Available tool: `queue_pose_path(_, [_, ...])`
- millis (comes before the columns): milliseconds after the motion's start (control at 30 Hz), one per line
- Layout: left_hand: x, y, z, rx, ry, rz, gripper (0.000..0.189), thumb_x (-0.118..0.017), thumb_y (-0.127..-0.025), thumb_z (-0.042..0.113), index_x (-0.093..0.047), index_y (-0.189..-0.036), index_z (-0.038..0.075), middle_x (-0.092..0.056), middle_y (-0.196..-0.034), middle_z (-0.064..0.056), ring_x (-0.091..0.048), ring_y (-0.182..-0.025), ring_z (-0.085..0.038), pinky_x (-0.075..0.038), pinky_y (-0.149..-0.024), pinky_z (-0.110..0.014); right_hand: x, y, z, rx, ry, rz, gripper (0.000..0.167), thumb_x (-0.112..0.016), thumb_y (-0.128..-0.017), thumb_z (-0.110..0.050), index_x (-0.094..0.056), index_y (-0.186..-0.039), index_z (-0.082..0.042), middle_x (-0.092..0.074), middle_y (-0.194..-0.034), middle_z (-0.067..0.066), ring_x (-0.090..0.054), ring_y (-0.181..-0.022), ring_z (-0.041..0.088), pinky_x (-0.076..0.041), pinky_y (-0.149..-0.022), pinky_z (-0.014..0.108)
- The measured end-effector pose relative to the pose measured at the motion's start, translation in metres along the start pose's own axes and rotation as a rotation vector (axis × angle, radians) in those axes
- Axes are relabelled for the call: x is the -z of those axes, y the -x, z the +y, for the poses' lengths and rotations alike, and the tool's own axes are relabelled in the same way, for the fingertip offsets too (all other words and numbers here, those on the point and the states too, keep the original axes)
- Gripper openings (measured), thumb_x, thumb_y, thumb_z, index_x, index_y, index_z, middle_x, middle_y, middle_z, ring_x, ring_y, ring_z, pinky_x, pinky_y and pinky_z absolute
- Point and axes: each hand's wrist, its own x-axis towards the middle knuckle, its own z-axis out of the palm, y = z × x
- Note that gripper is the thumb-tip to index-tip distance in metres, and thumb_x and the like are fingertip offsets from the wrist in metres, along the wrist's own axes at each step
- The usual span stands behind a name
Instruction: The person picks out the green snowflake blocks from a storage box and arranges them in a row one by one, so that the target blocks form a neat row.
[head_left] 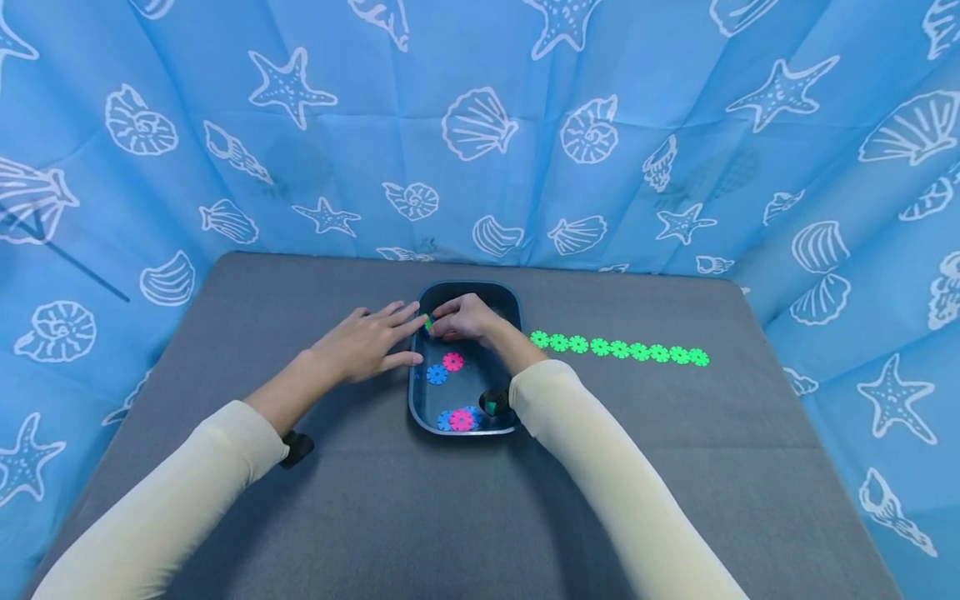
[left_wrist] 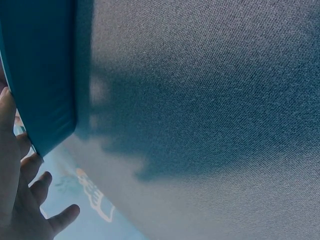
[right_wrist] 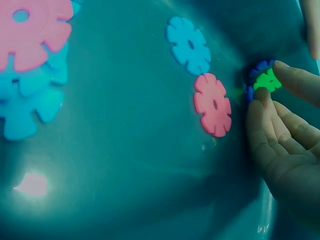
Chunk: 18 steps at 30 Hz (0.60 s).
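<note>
A dark blue-grey tray (head_left: 480, 371) holds notched plastic discs. My right hand (head_left: 471, 318) reaches into its far left part, with fingertips pinching a green notched disc (right_wrist: 267, 80). Behind that disc, a dark blue disc (right_wrist: 260, 65) leans against the tray wall. My left hand (head_left: 363, 343) lies at the tray's left rim, its fingers straight and spread, touching the edge. Closer to me inside the tray are a pink disc (head_left: 452, 362) and a blue disc (head_left: 437, 375). At the near end, another pink disc (head_left: 461, 419) overlaps blue ones.
Several green discs (head_left: 618, 348) form a row on the grey tabletop (head_left: 645, 467), running right from beside the tray. A blue curtain (head_left: 525, 183) with shell and starfish prints hangs behind and at both sides of the table.
</note>
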Motion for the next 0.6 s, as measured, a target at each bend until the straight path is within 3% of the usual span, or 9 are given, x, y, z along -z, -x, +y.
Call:
queue_pose_path(367, [-0.0006, 0.0006, -0.0006, -0.002, -0.002, 0.01, 0.072, -0.048, -0.1, 0.057, -0.032, -0.157, 0.016, -0.025, -0.163, -0.012, -0.027, -0.147, -0.036, -0.031, -0.107, -0.068, -0.0072, 0.0008, 0.0007, 0.051, 0.141, 0.028, 0.035, -0.07, -0.093, -0.009, -0.066, -0.126, -0.001, -0.066, -0.116, 0.012, -0.067, -0.102, 0.024, -0.055, -0.09, 0.035])
queue_pose_path(600, [-0.0011, 0.0003, -0.0007, 0.001, -0.004, 0.009, 0.073, -0.048, -0.1, 0.058, -0.032, -0.157, 0.016, -0.025, -0.163, -0.011, -0.026, -0.148, -0.036, -0.03, -0.108, -0.068, -0.0069, 0.0006, 0.0015, 0.053, 0.16, 0.046, 0.028, -0.067, -0.095, -0.007, -0.068, -0.123, 0.0, -0.066, -0.113, 0.013, -0.067, -0.1, 0.023, -0.056, -0.086, 0.031])
